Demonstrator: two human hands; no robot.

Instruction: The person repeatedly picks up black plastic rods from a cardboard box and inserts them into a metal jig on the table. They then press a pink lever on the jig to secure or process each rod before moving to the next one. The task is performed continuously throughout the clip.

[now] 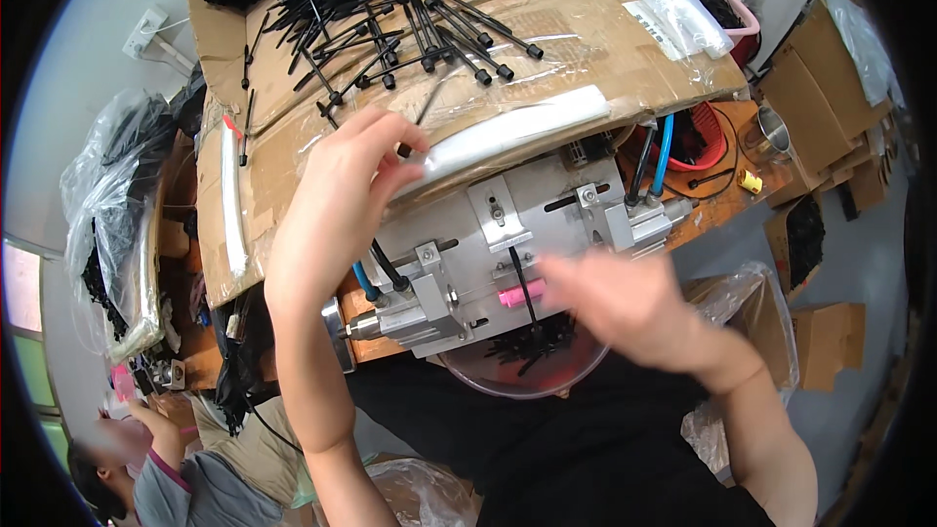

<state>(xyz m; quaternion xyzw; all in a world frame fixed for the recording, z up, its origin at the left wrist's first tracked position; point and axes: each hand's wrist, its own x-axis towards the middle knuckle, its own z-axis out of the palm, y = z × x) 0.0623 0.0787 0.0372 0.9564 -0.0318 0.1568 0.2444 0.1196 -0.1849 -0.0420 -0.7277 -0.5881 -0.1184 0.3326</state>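
My left hand [342, 181] is raised over the near edge of the cardboard, thumb and fingers pinched on a thin black rod with a thick head [404, 150]. Its shaft slants up and away. A metal fixture [459, 220] lies in front of me, with a clamp block [500, 218] at its middle. From that block another black rod [523, 285] runs down toward me, past a pink piece [520, 294]. Just right of this rod is my right hand [620, 307], its fingers smeared by motion. A bowl [478, 385] under the fixture holds several short black pieces.
Many black rods [390, 20] are heaped on the cardboard [625, 68]. Blue and black hoses [664, 156] meet the fixture's ends. A red basket [717, 137] and a metal cup [769, 127] stand at right. Another person [205, 483] sits at lower left.
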